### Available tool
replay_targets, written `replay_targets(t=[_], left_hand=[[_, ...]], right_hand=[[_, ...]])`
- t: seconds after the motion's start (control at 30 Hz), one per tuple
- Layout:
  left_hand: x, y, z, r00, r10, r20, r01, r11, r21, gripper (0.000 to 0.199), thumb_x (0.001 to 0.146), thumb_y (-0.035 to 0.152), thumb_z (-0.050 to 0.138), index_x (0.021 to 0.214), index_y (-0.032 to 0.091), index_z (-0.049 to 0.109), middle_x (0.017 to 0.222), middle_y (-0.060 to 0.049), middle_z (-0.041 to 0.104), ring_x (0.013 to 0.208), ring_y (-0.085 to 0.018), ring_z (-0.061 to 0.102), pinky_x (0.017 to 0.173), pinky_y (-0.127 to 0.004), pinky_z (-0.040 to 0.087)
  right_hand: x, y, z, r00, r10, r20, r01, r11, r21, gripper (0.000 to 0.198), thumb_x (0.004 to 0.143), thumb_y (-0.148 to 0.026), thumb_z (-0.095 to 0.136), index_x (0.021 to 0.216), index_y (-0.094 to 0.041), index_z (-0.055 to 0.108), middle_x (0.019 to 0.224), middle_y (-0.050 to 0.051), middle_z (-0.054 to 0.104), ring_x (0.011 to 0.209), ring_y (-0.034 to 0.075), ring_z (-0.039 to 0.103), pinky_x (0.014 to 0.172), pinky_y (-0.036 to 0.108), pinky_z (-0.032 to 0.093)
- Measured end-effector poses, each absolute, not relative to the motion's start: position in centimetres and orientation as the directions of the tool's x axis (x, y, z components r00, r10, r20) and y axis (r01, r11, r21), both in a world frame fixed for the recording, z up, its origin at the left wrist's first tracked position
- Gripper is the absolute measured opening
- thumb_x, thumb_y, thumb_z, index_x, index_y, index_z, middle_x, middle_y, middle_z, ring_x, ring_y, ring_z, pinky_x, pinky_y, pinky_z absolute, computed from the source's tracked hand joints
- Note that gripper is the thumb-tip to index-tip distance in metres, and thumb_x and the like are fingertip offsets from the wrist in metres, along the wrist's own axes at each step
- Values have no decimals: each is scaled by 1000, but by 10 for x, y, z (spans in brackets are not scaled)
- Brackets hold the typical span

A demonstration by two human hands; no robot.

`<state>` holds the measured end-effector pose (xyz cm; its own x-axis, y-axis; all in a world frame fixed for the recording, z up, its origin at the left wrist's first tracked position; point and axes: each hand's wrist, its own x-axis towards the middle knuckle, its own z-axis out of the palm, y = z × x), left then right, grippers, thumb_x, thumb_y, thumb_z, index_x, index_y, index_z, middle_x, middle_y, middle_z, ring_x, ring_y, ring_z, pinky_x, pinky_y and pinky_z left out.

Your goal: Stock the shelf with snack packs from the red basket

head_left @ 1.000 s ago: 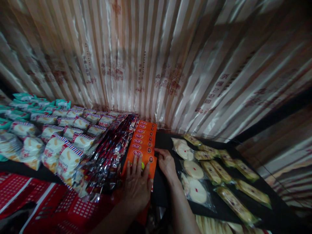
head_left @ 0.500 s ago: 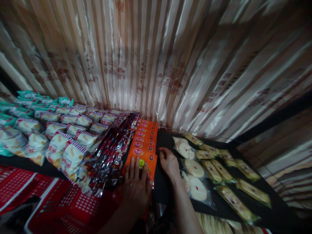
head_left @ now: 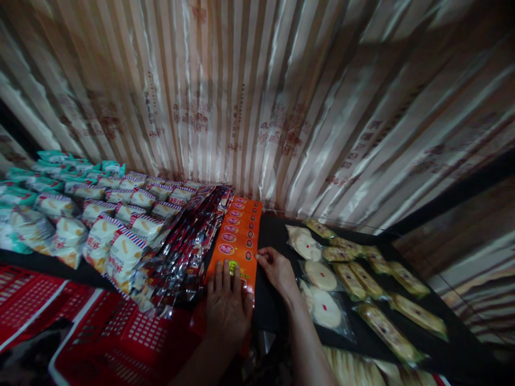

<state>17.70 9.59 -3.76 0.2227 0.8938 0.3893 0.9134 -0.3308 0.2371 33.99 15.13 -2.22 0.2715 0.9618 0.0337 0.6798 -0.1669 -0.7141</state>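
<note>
Orange snack packets lie overlapped in a row running away from me on the black table. My left hand rests flat on the nearest one, fingers stretched out over its yellow label. At the right edge of that row, my right hand has thumb and forefinger pinched together on a packet's edge. Just left of the orange row is a heap of dark red shiny packets. To the right of my right hand lie round white flat cakes in clear wrappers.
White snack bags with striped tops and green bags cover the left side. Long yellowish wrapped pastries lie at the right. Red plastic baskets stand below the front edge. A pale pleated curtain hangs behind.
My right hand has shifted slightly left and its fingertips now meet the packet's edge. The near orange packet sits more evenly in the row. My left hand stays flat on it.
</note>
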Motion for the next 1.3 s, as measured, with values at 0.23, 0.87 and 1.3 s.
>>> replay_targets(t=[0.23,0.87,1.3], left_hand=[[180,99,-34,205,899,388,917,-315,245,47,86,39,43,126,16,52,127,-14,54,124,-33,40,93,-48,37],[167,83,-33,258,823,506,867,-428,254,40,89,34,41,124,20,54,137,-15,44,130,-33,33,97,-47,35],[168,43,-43,238,825,513,881,-405,243,47,87,20,39,134,15,40,143,-11,36,135,-28,24,103,-45,34]], right_hand=[[335,152,-17,276,961,32,658,-164,-734,16,74,-35,50,76,-22,59,66,0,65,60,15,60,56,24,40],[343,148,-24,381,923,-62,443,-240,-864,29,81,-48,43,76,-20,52,61,0,62,48,12,60,42,21,45],[344,130,-7,79,862,-500,288,-500,-817,37,87,-46,45,65,-17,51,54,1,62,44,10,61,38,17,45]])
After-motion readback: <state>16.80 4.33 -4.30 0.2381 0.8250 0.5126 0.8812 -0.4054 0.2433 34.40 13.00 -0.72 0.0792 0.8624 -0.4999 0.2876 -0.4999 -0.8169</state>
